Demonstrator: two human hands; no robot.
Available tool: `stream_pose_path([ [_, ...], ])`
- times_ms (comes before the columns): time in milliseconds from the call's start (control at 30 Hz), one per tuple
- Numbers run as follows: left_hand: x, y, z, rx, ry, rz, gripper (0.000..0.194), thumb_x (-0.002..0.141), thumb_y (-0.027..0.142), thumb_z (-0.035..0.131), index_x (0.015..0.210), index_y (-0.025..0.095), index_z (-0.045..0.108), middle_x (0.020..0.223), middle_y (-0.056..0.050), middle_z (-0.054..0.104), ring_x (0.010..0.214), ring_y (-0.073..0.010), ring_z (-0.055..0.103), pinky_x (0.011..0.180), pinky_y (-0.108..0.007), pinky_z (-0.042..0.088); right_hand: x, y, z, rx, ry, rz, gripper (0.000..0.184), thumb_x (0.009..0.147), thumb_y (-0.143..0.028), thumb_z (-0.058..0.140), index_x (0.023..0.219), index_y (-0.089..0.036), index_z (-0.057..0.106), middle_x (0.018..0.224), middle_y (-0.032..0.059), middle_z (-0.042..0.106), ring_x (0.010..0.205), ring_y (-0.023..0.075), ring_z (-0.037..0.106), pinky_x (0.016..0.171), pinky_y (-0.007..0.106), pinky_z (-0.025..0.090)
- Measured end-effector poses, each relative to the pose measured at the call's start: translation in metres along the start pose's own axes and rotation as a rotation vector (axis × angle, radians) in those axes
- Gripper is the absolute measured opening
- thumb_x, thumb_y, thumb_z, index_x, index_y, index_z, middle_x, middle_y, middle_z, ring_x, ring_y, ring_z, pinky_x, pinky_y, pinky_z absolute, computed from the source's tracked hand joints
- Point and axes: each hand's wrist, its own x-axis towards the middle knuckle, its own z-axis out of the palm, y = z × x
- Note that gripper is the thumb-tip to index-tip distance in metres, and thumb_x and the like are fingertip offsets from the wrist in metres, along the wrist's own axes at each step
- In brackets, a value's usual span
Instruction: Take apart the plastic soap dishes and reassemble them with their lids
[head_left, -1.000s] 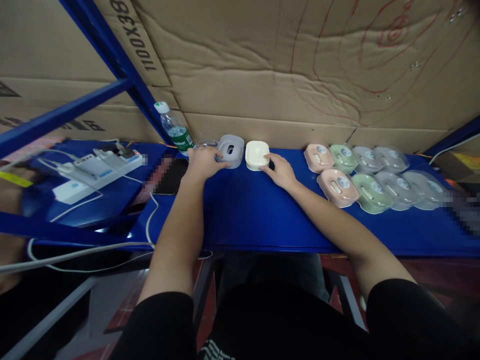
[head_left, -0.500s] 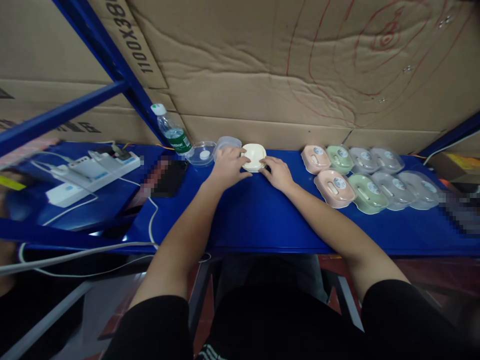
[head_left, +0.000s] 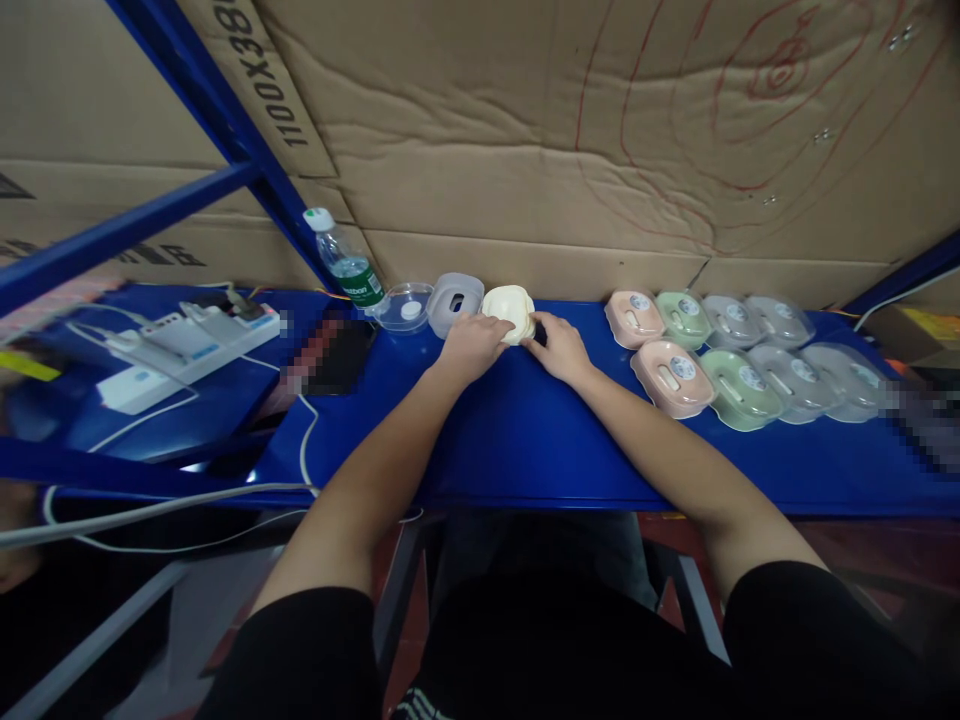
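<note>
Both hands close on a cream box at the back of the blue surface.

The left hand (head_left: 472, 345) and the right hand (head_left: 559, 345) meet around the cream box (head_left: 508, 308), fingers curled against its near edge from either side; it tilts slightly and sits near the cardboard wall (head_left: 525, 150). Just to its left stands a grey box (head_left: 454, 298), then a clear lid (head_left: 405, 306) and a water bottle (head_left: 343, 262). To the right, well apart, two rows of pink, green and clear boxes (head_left: 739, 350) lie on the blue surface (head_left: 525, 430). Farther left, white power strips (head_left: 187, 335) with cables rest beside a dark phone (head_left: 341, 355).
</note>
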Motion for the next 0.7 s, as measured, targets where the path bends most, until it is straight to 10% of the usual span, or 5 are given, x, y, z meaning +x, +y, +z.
stream_pose_path([
  [333,-0.003,0.005,0.001,-0.432,0.237,-0.098,0.02,0.104,0.025,0.056,0.114,0.02,0.073,0.123,-0.011,0.071,0.113,-0.0253,0.069,0.101,-0.041,0.054,0.0,0.0,-0.001,0.039,0.06,-0.032,0.058,0.098,-0.049,0.068,0.147,-0.019,0.06,0.141,0.0168,0.074,0.133,0.0405,0.065,0.115,0.062,0.048],
  [533,0.006,0.021,0.013,-1.099,0.209,-0.214,0.015,0.107,0.026,0.055,0.117,0.017,0.063,0.101,-0.009,0.076,0.071,-0.0134,0.069,0.073,-0.03,0.057,-0.004,-0.004,-0.007,0.109,0.105,-0.14,0.079,0.106,-0.047,0.058,0.174,-0.024,0.026,0.164,0.0133,0.058,0.151,0.0356,0.054,0.125,0.061,0.042],
  [700,0.01,0.02,0.017,-1.312,0.118,-0.428,0.02,0.108,0.033,0.056,0.117,0.018,0.066,0.104,-0.01,0.081,0.052,-0.0089,0.059,0.052,-0.026,0.046,-0.004,0.001,-0.006,0.102,0.115,-0.11,0.053,0.109,-0.04,0.052,0.161,-0.029,0.053,0.169,0.0072,0.053,0.157,0.028,0.049,0.128,0.056,0.042],
])
